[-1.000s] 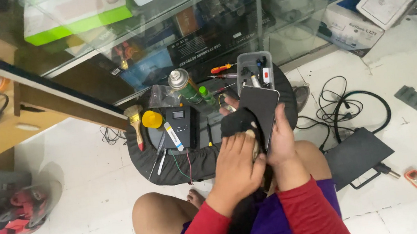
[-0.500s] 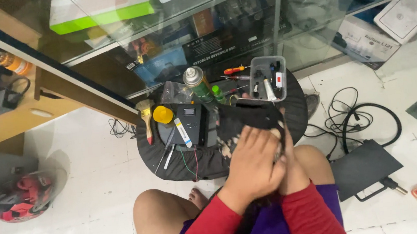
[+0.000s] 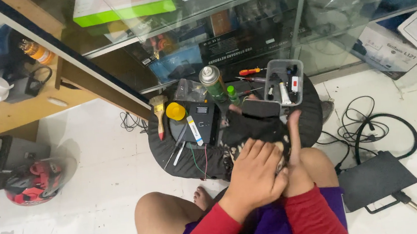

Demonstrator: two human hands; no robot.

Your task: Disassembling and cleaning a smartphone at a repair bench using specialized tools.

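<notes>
Two hands grip one black cloth-covered device [image 3: 253, 127] at the frame's centre: the left hand [image 3: 255, 171] curls closed over its near end, and the right hand [image 3: 293, 162] clasps its side, forefinger extended. Wiping looks unfinished; the spray can [image 3: 212, 83] and paintbrush [image 3: 158, 114] lie unused at upper centre.

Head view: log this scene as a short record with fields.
setting: person seated on white floor at a round black stool used as a bench
left hand: pressed over a black cloth
right hand: under the left, one finger up beside the cloth
on stool: spray can, grey bin, brush, yellow cap
behind: glass cabinet
</notes>
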